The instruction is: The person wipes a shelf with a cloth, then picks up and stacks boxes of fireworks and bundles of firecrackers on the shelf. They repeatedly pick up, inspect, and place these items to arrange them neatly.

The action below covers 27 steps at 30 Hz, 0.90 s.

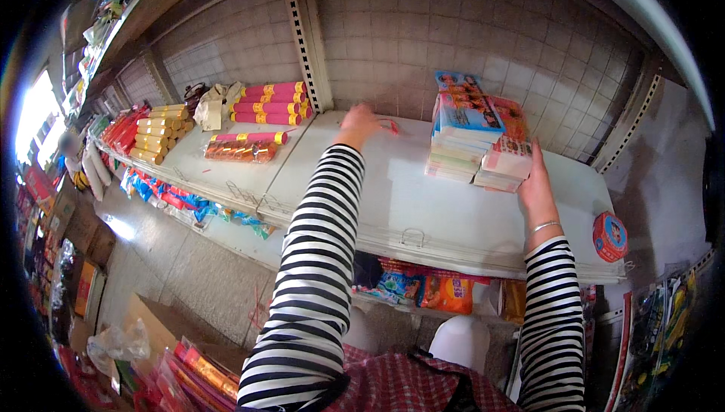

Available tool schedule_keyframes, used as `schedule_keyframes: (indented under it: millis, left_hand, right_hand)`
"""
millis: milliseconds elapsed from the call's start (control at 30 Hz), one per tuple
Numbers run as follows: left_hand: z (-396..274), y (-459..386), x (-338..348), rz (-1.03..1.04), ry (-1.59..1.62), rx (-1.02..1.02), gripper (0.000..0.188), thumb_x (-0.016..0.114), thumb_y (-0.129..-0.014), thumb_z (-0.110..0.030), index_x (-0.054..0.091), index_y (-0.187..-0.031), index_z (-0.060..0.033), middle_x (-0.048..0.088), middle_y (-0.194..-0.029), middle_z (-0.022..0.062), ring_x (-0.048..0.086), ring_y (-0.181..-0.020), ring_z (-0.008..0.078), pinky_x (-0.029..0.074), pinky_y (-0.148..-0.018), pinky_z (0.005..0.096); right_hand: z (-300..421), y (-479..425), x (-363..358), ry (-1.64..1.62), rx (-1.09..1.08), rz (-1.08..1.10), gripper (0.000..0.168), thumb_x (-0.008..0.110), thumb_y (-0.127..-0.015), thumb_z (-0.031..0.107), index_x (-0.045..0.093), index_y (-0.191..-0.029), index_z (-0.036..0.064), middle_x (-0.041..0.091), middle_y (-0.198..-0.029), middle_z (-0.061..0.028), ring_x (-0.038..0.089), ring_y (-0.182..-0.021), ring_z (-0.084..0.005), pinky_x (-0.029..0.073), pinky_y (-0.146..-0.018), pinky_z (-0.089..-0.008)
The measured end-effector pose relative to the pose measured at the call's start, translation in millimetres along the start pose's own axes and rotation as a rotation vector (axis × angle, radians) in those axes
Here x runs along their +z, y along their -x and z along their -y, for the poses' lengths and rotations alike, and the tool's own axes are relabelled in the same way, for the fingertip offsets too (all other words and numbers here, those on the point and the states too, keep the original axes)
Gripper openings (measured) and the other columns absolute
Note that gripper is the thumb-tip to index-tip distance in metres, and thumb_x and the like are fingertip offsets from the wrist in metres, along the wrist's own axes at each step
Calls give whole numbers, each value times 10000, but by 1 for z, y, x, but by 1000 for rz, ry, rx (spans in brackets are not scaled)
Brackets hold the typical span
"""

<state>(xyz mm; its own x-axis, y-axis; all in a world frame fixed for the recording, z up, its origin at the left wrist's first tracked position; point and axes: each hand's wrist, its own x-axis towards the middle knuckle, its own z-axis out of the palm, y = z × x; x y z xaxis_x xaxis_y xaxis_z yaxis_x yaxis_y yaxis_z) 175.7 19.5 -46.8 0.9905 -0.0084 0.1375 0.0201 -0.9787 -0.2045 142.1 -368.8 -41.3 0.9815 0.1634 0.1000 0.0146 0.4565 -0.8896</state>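
My left hand (pixel 361 122) reaches to the back of the white metal shelf (pixel 396 202), beside a small red strip (pixel 391 125). Its fingertips are turned away, so whether they touch the strip is unclear. Toward the right stand stacks of small paper packs, the taller with blue printed covers (pixel 467 112) on top. My right hand (pixel 535 182) lies along the right side of the lower front stack of white-and-red packs (pixel 507 160). Most of its fingers are hidden behind that stack. More packs with red covers (pixel 510 114) sit behind it.
Pink rolls (pixel 269 106), gold rolls (pixel 161 131) and an orange wrapped pack (pixel 241 150) occupy the shelf's left section. A red octagonal box (pixel 610 236) rests near the right front corner. Bagged goods (pixel 447 293) fill the shelf below. An open cardboard box (pixel 164 327) stands on the floor.
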Motion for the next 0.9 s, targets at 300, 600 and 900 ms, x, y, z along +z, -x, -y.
schedule_keyframes:
  millis: [300,600,900]
  left_hand:
    - [18,-12,36,175,265,-293,448,401,-871,-206,352,-1306,-109,325,-1362,114,351,-1229,312,366,-971,385]
    - [44,21,-8,204,43,-316,335,421,-850,-179,555,-1134,-64,494,-1235,121,481,-1126,294,387,-917,432]
    - [28,-29,6,-34,330,-529,270,452,-850,-208,624,-1034,-110,591,-1093,96,568,-1006,265,476,-812,379]
  right_hand:
    - [1,3,14,1,17,-46,606,480,-849,486,436,-1236,21,460,-1264,-89,426,-1153,-205,304,-971,-328]
    - [-2,6,14,96,-38,-30,580,464,-859,483,441,-1237,44,489,-1219,-73,455,-1098,-185,332,-940,-314]
    - [1,8,18,170,-3,-96,570,469,-857,485,445,-1231,55,493,-1211,-65,454,-1095,-181,330,-935,-323]
